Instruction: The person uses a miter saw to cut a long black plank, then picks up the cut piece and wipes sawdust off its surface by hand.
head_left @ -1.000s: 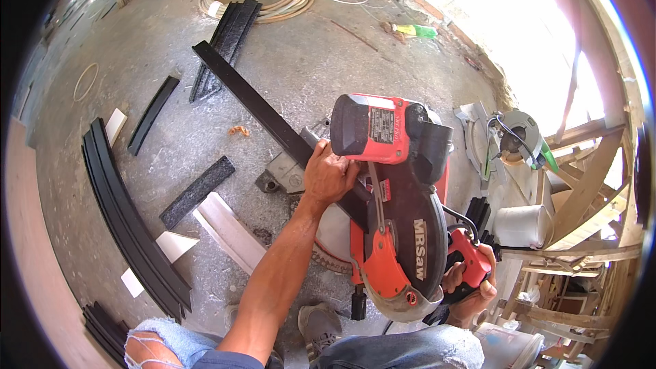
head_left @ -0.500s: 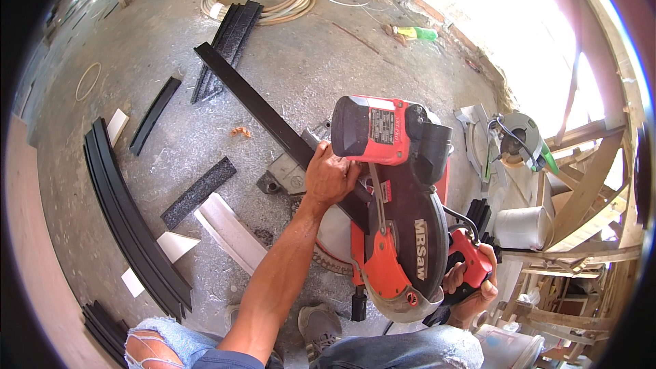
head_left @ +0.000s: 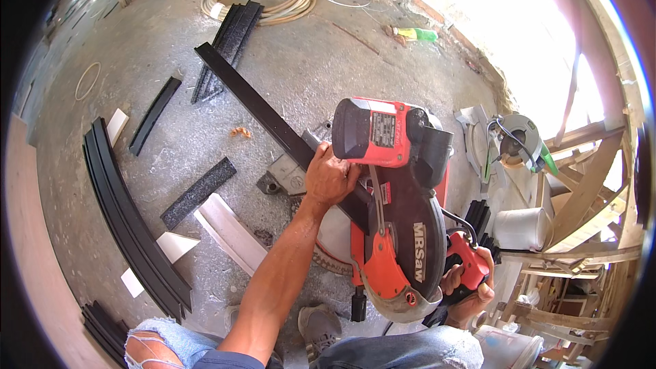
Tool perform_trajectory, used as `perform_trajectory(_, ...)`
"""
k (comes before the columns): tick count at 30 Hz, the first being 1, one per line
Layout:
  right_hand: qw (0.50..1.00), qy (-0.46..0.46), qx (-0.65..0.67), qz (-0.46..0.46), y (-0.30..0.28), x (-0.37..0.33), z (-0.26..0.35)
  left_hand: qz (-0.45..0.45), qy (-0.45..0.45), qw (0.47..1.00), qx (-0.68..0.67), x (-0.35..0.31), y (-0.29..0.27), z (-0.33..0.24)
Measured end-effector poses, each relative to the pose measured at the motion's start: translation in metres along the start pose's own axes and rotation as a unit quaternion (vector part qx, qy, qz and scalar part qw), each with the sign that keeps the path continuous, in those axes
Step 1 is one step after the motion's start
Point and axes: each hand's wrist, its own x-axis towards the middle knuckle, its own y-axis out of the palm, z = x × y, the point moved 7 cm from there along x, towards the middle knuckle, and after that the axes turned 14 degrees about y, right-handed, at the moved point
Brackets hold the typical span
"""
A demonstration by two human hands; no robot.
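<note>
My left hand [head_left: 331, 176] is closed over a long black moulding strip [head_left: 263, 113], pressing it down on the base [head_left: 287, 176] of a red and black mitre saw [head_left: 408, 232]. The strip runs from the far left to beneath the saw head, where its near end is hidden by the guard. Wrapped round the red saw handle [head_left: 470, 263] is my right hand [head_left: 471, 297], at the saw's right side. The saw's motor housing [head_left: 372, 131] partly covers the fingers of my left hand. The blade's cutting edge is out of sight behind the guard.
Black moulding lengths [head_left: 126, 212], a white moulding piece [head_left: 232, 234] and short offcuts [head_left: 198, 191] lie on the concrete floor at left. A coiled hose [head_left: 301, 7] lies at the back. At right stand another mitre saw [head_left: 517, 138], a white bucket [head_left: 521, 227] and stacked timber [head_left: 594, 184].
The saw head and its handle have shifted very slightly downward in the picture, with my right hand on the handle. My left hand and the strip stay in place.
</note>
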Motion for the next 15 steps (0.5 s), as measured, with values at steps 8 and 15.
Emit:
perform_trajectory(8,1.000,-0.001,-0.003,0.013,0.0002,0.0010,0.0017,-0.015,0.017,1.000,-0.003,0.0050,-0.0047,-0.0036)
perform_trajectory(15,1.000,0.001,0.005,0.011,-0.0019,0.0001,-0.0044,0.012,0.003,1.000,-0.011,-0.0023,-0.0008,0.0019)
